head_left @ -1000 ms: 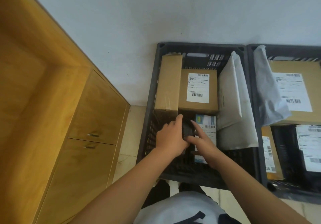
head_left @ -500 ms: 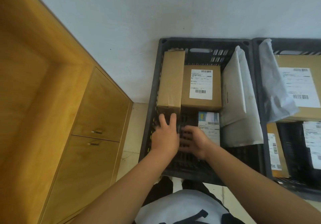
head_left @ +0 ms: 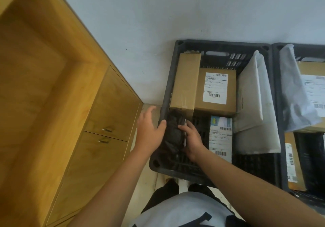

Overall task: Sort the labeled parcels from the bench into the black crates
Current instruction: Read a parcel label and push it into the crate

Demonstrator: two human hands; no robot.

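Between both hands, wedged into a corner of the black slatted plastic crate (head_left: 166,93), sits a crumpled soft parcel in black plastic wrap (head_left: 173,135). My left hand (head_left: 149,133) lies open, its thumb at the parcel's side and its fingers spread outside the crate wall. My right hand (head_left: 192,141) grips the opposite edge. Just past my fingertips stands a tall brown cardboard box (head_left: 185,84). I judge that the limp, glossy wrap could snag on the slats or slump with its label hidden, since only a white sliver shows.
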